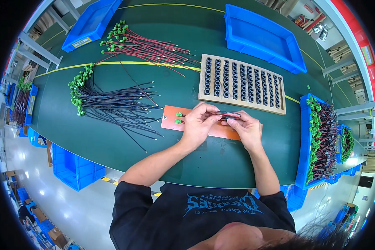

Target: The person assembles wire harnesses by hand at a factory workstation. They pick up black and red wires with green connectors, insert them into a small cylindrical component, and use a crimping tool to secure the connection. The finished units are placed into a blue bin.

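Observation:
My left hand (198, 125) and my right hand (246, 127) come together over an orange board (225, 131), fingers closed in a pinch. Between them they hold a looped pair of black and red wires (229, 114). A small dark piece shows at the fingertips, mostly covered, so its shape cannot be told. Two green connectors (178, 118) lie on the board's left part, beside my left hand, with short wire ends running under that hand. Just beyond my hands stands a wooden tray (242, 102) with rows of black ring-shaped cores (241, 81).
Black wires (121, 100) with green connectors lie spread at the left, red wires (154, 50) behind them. Blue bins stand at the back left (91, 25) and back right (262, 37). At the right edge, a blue bin (303, 146) holds bundled wires with green connectors.

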The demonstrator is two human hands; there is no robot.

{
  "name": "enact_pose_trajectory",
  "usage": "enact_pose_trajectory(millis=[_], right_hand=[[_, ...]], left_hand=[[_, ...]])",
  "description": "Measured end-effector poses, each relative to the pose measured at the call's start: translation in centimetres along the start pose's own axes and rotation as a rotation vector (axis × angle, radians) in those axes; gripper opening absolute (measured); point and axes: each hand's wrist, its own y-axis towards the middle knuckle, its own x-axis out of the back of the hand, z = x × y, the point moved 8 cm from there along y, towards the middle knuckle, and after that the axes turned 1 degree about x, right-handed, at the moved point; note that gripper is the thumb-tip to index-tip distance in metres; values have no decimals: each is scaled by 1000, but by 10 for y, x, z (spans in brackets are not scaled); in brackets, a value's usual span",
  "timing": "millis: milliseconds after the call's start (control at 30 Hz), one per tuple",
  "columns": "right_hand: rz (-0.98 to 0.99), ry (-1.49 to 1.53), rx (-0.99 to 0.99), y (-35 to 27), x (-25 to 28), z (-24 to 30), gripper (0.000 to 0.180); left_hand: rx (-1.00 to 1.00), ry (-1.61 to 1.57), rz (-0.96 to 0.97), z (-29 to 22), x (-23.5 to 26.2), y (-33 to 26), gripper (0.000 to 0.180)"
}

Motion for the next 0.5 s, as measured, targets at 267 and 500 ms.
enact_pose_trajectory(millis=[267,500], right_hand=[[-77,4,-13,-1,7,-5,15],[-113,132,66,0,8,-6,24]], left_hand=[[-28,58,22,-7,1,0,17],[-45,182,42,-18,-4,-9,19]])
